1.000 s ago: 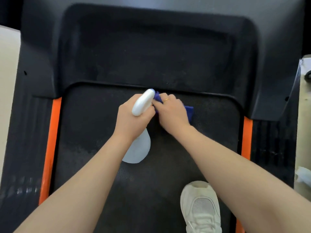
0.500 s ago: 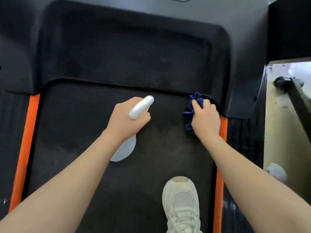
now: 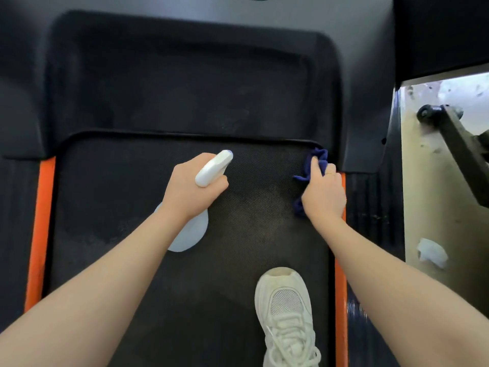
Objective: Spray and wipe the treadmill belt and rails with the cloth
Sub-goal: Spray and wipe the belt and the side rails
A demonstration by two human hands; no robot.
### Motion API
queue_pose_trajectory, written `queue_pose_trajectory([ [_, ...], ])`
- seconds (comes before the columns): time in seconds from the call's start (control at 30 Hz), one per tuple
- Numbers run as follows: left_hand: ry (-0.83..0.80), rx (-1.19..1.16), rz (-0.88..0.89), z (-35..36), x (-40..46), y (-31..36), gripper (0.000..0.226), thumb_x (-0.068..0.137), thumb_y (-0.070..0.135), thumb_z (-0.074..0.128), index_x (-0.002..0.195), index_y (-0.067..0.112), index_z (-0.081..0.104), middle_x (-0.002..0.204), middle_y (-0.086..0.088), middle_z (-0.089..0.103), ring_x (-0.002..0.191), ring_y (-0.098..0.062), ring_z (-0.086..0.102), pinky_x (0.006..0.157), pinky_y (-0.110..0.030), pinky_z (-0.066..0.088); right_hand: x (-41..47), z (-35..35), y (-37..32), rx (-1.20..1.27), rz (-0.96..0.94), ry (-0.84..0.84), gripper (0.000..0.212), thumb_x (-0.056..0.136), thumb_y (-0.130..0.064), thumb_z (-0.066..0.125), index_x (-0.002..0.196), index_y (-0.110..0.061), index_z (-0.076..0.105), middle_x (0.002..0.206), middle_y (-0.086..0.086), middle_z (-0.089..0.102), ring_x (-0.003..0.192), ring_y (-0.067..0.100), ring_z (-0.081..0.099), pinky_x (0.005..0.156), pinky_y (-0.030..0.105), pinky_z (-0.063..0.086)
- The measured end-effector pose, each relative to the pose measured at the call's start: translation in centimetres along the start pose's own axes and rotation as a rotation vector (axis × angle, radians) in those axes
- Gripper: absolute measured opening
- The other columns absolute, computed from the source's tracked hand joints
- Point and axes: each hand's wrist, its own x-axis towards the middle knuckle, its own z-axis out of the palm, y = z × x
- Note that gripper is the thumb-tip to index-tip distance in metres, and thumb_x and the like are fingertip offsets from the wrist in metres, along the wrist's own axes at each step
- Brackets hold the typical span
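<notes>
The black treadmill belt [image 3: 127, 207] fills the middle of the view, with an orange rail [image 3: 39, 221] on its left edge and another orange rail [image 3: 340, 292] on its right. My left hand [image 3: 190, 189] grips a white spray bottle [image 3: 213, 168] above the belt's centre, nozzle pointing up and right. My right hand [image 3: 324, 197] holds a dark blue cloth [image 3: 318, 160] pressed into the belt's far right corner, against the right rail and the motor cover. Most of the cloth is hidden under the hand.
The black motor cover [image 3: 185, 83] rises beyond the belt. A white sneaker [image 3: 285, 313] stands on the belt near my right arm. To the right lies pale floor [image 3: 434, 213] with a crumpled white scrap [image 3: 431, 252] and a black frame leg [image 3: 460, 144].
My right hand slid the cloth from the belt's centre, beside the spray bottle, to the far right corner. The left hand kept the bottle over the middle. The view shifted right.
</notes>
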Motion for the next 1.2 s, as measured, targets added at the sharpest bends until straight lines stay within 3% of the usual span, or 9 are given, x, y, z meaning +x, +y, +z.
queue_pose_trajectory([
  [0.13,0.002,-0.009,0.014,-1.1,0.3,-0.6,0.018,0.08,0.01,0.061,0.096,0.018,0.065,0.093,0.008,0.065,0.085,-0.004,0.058,0.065,-0.002,0.037,-0.9,0.6,-5.0,0.325,0.229,-0.011,0.064,0.087,-0.015,0.044,0.147,-0.02,0.024,0.14,0.013,0.031,0.113,0.035,0.04,0.09,0.038,0.036],
  [0.3,0.035,-0.1,-0.03,-4.5,0.2,-1.9,0.021,0.07,0.014,0.059,0.091,0.018,0.065,0.092,0.003,0.068,0.082,-0.006,0.062,0.07,-0.015,0.047,-6.3,2.2,-14.3,0.111,-0.564,-0.16,0.069,0.086,-0.018,0.054,0.147,-0.017,0.022,0.135,0.012,0.035,0.108,0.031,0.04,0.085,0.036,0.036],
  [0.37,0.019,-0.113,-0.056,-5.7,-0.4,-2.6,0.023,0.07,0.004,0.062,0.088,0.017,0.065,0.091,-0.001,0.068,0.078,-0.012,0.065,0.068,-0.021,0.048,-5.8,2.6,-14.4,0.048,-0.716,-0.165,0.068,0.084,-0.018,0.057,0.146,-0.017,0.028,0.133,0.013,0.039,0.104,0.032,0.042,0.082,0.038,0.037],
  [0.47,-0.054,-0.108,-0.051,-7.1,-1.8,-3.9,0.029,0.067,0.004,0.058,0.09,0.02,0.065,0.092,0.002,0.067,0.069,-0.014,0.065,0.064,-0.019,0.051,-3.5,2.5,-9.6,0.079,-0.577,0.03,0.068,0.065,-0.011,0.069,0.131,-0.019,0.053,0.113,0.019,0.054,0.083,0.038,0.051,0.065,0.038,0.042],
  [0.6,0.036,-0.12,-0.066,-8.6,-3.4,-5.5,0.031,0.067,0.007,0.057,0.093,0.021,0.065,0.092,0.004,0.067,0.069,-0.012,0.061,0.065,-0.023,0.051,-4.3,2.1,-8.5,-0.072,-0.309,-0.028,0.071,0.08,-0.012,0.059,0.145,-0.017,0.031,0.122,0.017,0.044,0.089,0.033,0.047,0.069,0.036,0.036],
  [0.73,0.102,-0.162,-0.096,-9.3,-2.7,-6.1,0.025,0.07,0.009,0.056,0.091,0.016,0.065,0.089,0.001,0.067,0.059,-0.012,0.061,0.06,-0.018,0.049,-8.9,4.3,-14.5,-0.073,-0.754,0.003,0.066,0.06,-0.011,0.077,0.124,-0.008,0.059,0.095,0.015,0.06,0.068,0.031,0.051,0.054,0.031,0.034],
  [0.83,0.131,-0.207,-0.075,-9.5,-3.0,-6.6,0.029,0.066,0.014,0.052,0.092,0.016,0.064,0.087,0.001,0.066,0.057,-0.011,0.06,0.059,-0.015,0.048,-8.4,4.4,-14.9,-0.103,-0.899,-0.025,0.061,0.068,-0.013,0.075,0.127,-0.013,0.058,0.101,0.014,0.06,0.072,0.032,0.052,0.055,0.033,0.036],
  [1.07,0.178,-0.271,0.033,-9.6,-4.4,-8.4,0.034,0.067,0.014,0.053,0.099,0.016,0.064,0.09,0.01,0.065,0.067,-0.015,0.062,0.068,-0.033,0.053,-4.9,1.8,-12.0,-0.001,-0.003,-0.017,0.07,0.086,-0.005,0.049,0.147,-0.024,0.022,0.138,0.012,0.031,0.108,0.034,0.039,0.081,0.04,0.039],
  [1.2,0.214,-0.289,0.08,-9.6,-4.1,-8.9,0.038,0.063,0.011,0.052,0.099,0.011,0.063,0.089,0.0,0.065,0.077,-0.019,0.06,0.069,-0.031,0.05,-11.4,4.6,-20.1,0.111,-0.571,-0.168,0.059,0.089,-0.01,0.048,0.145,-0.019,0.03,0.132,0.013,0.037,0.105,0.032,0.04,0.086,0.038,0.039],
])
